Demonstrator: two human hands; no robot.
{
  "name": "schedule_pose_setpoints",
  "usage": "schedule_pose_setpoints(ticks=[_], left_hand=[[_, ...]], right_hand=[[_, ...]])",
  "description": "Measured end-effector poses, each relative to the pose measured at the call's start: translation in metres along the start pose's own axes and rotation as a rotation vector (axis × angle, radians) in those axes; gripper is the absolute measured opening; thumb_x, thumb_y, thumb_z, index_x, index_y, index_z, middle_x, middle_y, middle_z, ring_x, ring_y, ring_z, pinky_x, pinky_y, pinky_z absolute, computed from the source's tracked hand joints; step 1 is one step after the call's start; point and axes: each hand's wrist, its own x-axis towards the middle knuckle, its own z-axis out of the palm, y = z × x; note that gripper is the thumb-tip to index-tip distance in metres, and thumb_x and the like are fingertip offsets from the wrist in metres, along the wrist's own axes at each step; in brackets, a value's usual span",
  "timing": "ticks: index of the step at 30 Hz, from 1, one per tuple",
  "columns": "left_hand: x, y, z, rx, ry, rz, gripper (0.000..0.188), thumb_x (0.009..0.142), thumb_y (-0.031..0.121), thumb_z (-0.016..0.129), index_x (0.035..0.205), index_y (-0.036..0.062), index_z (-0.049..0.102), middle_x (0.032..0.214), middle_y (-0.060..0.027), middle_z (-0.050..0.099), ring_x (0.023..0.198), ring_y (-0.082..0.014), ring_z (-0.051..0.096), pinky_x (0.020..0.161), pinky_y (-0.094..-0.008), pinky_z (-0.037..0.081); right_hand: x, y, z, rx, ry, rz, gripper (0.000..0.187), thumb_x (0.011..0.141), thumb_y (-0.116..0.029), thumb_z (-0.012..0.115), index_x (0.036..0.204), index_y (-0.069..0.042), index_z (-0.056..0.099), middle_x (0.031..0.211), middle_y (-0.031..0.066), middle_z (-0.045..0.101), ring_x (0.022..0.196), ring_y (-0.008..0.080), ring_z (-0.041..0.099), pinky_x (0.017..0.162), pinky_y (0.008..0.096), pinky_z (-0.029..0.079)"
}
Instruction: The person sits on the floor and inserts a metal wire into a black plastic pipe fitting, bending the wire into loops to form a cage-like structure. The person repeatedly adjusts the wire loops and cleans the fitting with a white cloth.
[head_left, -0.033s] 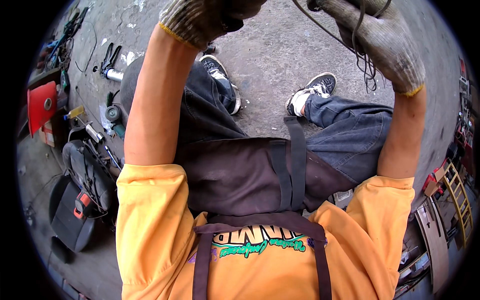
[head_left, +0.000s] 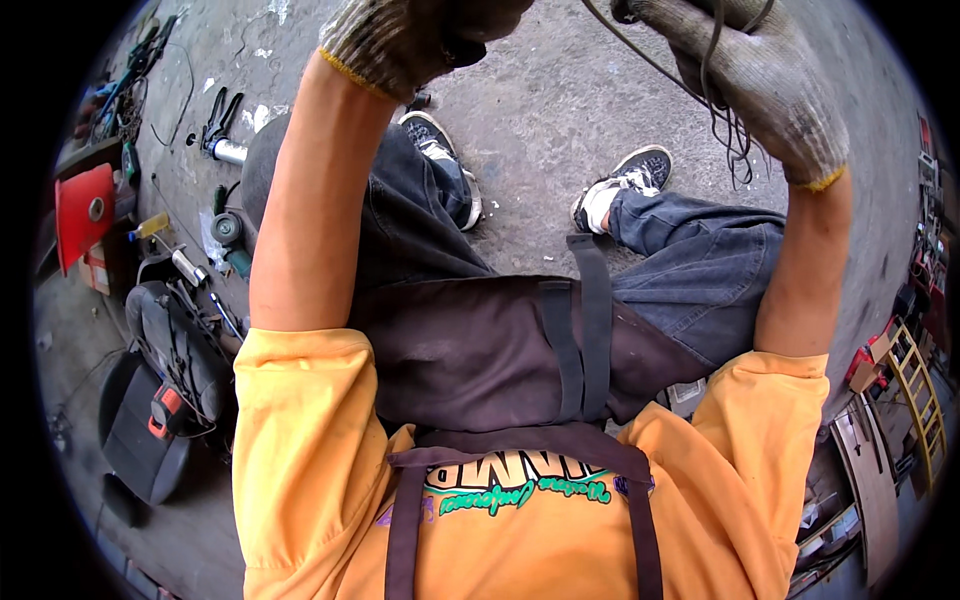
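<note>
My left hand (head_left: pixel 415 45), in a soiled knitted glove with a yellow cuff edge, is at the top edge of the view. Its fingers look curled, but the frame cuts most of them off and what they hold is hidden. My right hand (head_left: pixel 765 80) wears a matching grey glove at the top right. Its fingers look closed on a thin dark cable (head_left: pixel 715 60) that loops over them. One length of cable runs up and left out of view, and a tangled bunch (head_left: pixel 738 150) dangles below the palm.
Concrete floor (head_left: pixel 540 130) lies between my shoes. At left are a caulking-gun-like tool (head_left: pixel 228 148), an angle grinder (head_left: pixel 228 228), a red panel (head_left: pixel 84 215) and a dark car seat (head_left: pixel 140 420) bearing a red-and-black tool (head_left: pixel 165 410). A yellow ladder (head_left: pixel 915 400) lies at right.
</note>
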Motion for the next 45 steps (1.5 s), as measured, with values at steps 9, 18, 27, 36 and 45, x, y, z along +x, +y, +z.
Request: schedule_pose_setpoints(ticks=[9, 18, 27, 36, 45], left_hand=[[0.009, -0.022, -0.006, -0.114, 0.016, -0.109, 0.036, 0.093, 0.044, 0.070, 0.093, 0.0080, 0.067, 0.071, -0.0022, 0.065, 0.047, -0.0056, 0.053, 0.040, -0.0178, 0.039], [0.002, -0.005, -0.014, -0.083, -0.008, 0.013, 0.032, 0.091, 0.024, 0.074, 0.112, 0.0021, 0.062, 0.089, -0.0067, 0.067, 0.060, -0.0065, 0.058, 0.046, -0.0174, 0.042], [-0.013, -0.001, 0.003, 0.494, -0.160, 0.299, 0.038, 0.082, 0.017, 0.084, 0.115, 0.0072, 0.067, 0.091, -0.0025, 0.071, 0.060, -0.0028, 0.053, 0.048, -0.0201, 0.039], [-0.008, -0.003, 0.003, 0.375, -0.135, 0.205, 0.035, 0.085, 0.020, 0.080, 0.116, 0.0093, 0.066, 0.072, 0.0028, 0.059, 0.053, -0.0023, 0.047, 0.043, -0.0185, 0.033], [-0.015, 0.014, -0.017, 0.251, 0.106, 0.242, 0.045, 0.087, 0.020, 0.078, 0.125, 0.0060, 0.058, 0.090, -0.0048, 0.064, 0.056, -0.0046, 0.049, 0.044, -0.0171, 0.036]], right_hand=[[0.016, 0.051, 0.039, -0.588, 0.317, -0.543, 0.026, 0.093, -0.008, 0.065, 0.118, -0.005, 0.068, 0.088, 0.0152, 0.074, 0.072, 0.0281, 0.072, 0.064, 0.0377, 0.058], [0.017, 0.045, 0.017, -0.106, 0.324, -0.371, 0.015, 0.092, -0.013, 0.067, 0.104, -0.005, 0.072, 0.083, 0.0151, 0.073, 0.079, 0.0254, 0.072, 0.064, 0.0351, 0.054], [0.010, 0.024, -0.010, 0.434, -0.303, 0.209, 0.020, 0.092, -0.022, 0.070, 0.100, -0.004, 0.074, 0.059, -0.0047, 0.050, 0.047, 0.0041, 0.041, 0.044, 0.0240, 0.032], [0.027, 0.039, -0.019, 0.579, -0.403, 0.275, 0.020, 0.094, -0.021, 0.068, 0.101, -0.003, 0.070, 0.056, -0.0071, 0.041, 0.047, 0.0034, 0.036, 0.041, 0.0226, 0.027], [0.013, 0.042, -0.041, 0.594, -0.219, 0.135, 0.029, 0.097, -0.024, 0.065, 0.106, 0.004, 0.066, 0.058, -0.0094, 0.039, 0.046, 0.0011, 0.032, 0.041, 0.0205, 0.024]])
